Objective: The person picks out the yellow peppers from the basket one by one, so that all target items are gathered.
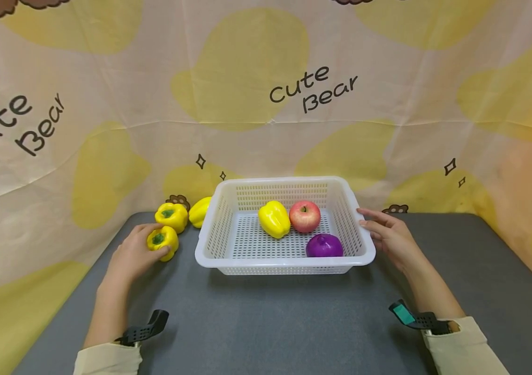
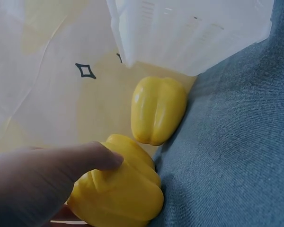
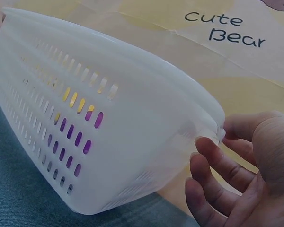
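On the left of the table, my left hand holds a yellow bell pepper, its thumb across the near side in the left wrist view. Just behind that one sits a second yellow bell pepper. A white plastic basket stands in the middle. Inside it lie a yellow bell pepper, a red apple and a purple onion. My right hand grips the basket's right rim, the thumb at the rim and the fingers bent below it in the right wrist view.
Another yellow bell pepper lies by the basket's left side, partly hidden by it in the head view. The grey table reaches back to a patterned cloth hanging behind. A black strap is on each wrist.
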### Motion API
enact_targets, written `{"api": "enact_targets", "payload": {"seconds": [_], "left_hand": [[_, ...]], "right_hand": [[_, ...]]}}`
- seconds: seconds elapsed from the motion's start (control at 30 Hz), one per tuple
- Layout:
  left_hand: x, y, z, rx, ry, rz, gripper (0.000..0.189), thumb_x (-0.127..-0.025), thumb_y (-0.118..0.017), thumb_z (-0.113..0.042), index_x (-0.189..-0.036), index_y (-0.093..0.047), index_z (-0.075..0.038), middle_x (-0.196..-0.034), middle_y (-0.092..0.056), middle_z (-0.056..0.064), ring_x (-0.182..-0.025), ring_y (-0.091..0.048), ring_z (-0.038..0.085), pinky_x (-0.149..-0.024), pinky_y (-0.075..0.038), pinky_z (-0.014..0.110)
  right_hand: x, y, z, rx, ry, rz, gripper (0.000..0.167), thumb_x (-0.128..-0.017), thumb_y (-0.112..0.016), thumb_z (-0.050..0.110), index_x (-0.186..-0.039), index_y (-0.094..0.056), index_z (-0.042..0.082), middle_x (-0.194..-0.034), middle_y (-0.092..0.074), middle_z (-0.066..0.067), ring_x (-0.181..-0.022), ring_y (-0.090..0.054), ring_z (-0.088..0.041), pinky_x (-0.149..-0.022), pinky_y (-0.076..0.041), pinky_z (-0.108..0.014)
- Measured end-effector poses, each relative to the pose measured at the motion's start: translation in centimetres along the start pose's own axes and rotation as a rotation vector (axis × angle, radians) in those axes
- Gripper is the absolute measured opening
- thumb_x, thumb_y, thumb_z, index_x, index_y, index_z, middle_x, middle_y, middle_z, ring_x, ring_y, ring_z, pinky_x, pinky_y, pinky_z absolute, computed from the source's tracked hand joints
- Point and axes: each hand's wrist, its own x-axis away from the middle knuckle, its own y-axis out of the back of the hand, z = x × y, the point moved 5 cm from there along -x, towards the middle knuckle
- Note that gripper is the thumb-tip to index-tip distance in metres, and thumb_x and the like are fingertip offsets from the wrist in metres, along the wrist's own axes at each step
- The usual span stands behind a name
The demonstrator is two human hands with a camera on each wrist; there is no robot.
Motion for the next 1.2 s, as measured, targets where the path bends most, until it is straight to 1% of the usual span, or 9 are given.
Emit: {"api": "enact_targets", "payload": {"seconds": [0.2,0.4,0.67,0.87,0.93,1.07,1.2], "left_hand": [[0.0,0.0,-0.4,0.002,-0.005,0.002,0.071,-0.090,-0.070,-0.037,-0.147,-0.047,-0.003,-0.152,-0.040,0.029,-0.136,-0.040,0.051,-0.107,-0.033,0.074],[0.0,-0.4,-0.4,0.003,-0.015,0.002,0.069,-0.092,-0.068,-0.035,-0.148,-0.046,-0.001,-0.154,-0.037,0.030,-0.138,-0.038,0.052,-0.108,-0.031,0.074],[-0.2,-0.8,-0.2,0.018,0.018,0.032,0.070,-0.095,-0.064,-0.039,-0.152,-0.041,-0.005,-0.159,-0.031,0.028,-0.141,-0.034,0.053,-0.109,-0.031,0.075],[0.0,-0.6,-0.2,0.013,0.023,0.040,0.072,-0.096,-0.063,-0.042,-0.153,-0.039,-0.004,-0.159,-0.029,0.028,-0.141,-0.034,0.053,-0.109,-0.032,0.075],[-0.1,-0.5,-0.4,0.008,0.012,0.034,0.072,-0.096,-0.063,-0.041,-0.152,-0.040,-0.003,-0.158,-0.030,0.030,-0.140,-0.035,0.053,-0.109,-0.032,0.074],[-0.2,-0.3,-1.2,0.012,-0.018,0.005,0.067,-0.096,-0.063,-0.037,-0.149,-0.044,0.000,-0.156,-0.032,0.031,-0.141,-0.035,0.052,-0.111,-0.032,0.071],[-0.1,-0.1,-2.1,0.020,-0.010,-0.028,0.064,-0.096,-0.063,-0.034,-0.147,-0.046,0.001,-0.156,-0.033,0.032,-0.141,-0.034,0.053,-0.112,-0.032,0.071]], "right_hand": [[0.0,0.0,-0.1,-0.003,0.002,0.003,0.056,-0.099,-0.064,0.031,-0.150,-0.049,0.011,-0.111,-0.064,0.020,-0.094,-0.072,-0.002,-0.080,-0.061,-0.027],[0.0,0.0,-0.1,-0.002,0.000,0.003,0.054,-0.099,-0.064,0.031,-0.148,-0.052,0.013,-0.111,-0.064,0.020,-0.094,-0.071,-0.001,-0.080,-0.061,-0.026],[0.0,0.0,-0.1,-0.005,-0.007,-0.002,0.054,-0.099,-0.065,0.032,-0.148,-0.052,0.014,-0.110,-0.064,0.021,-0.093,-0.071,-0.001,-0.080,-0.061,-0.026],[-0.1,-0.1,-0.1,0.001,-0.008,0.000,0.054,-0.099,-0.065,0.032,-0.148,-0.052,0.013,-0.109,-0.064,0.021,-0.093,-0.071,-0.001,-0.079,-0.061,-0.026],[-0.1,-0.1,0.0,-0.005,-0.006,0.002,0.054,-0.099,-0.065,0.032,-0.147,-0.053,0.013,-0.109,-0.064,0.020,-0.092,-0.072,-0.001,-0.079,-0.062,-0.026],[-0.1,0.0,0.1,-0.026,-0.004,0.000,0.051,-0.099,-0.065,0.031,-0.146,-0.054,0.015,-0.108,-0.066,0.020,-0.091,-0.073,-0.002,-0.078,-0.062,-0.026],[0.0,0.1,0.0,-0.056,-0.013,0.012,0.045,-0.099,-0.065,0.029,-0.142,-0.058,0.019,-0.107,-0.067,0.020,-0.090,-0.073,-0.003,-0.077,-0.062,-0.026]]}}
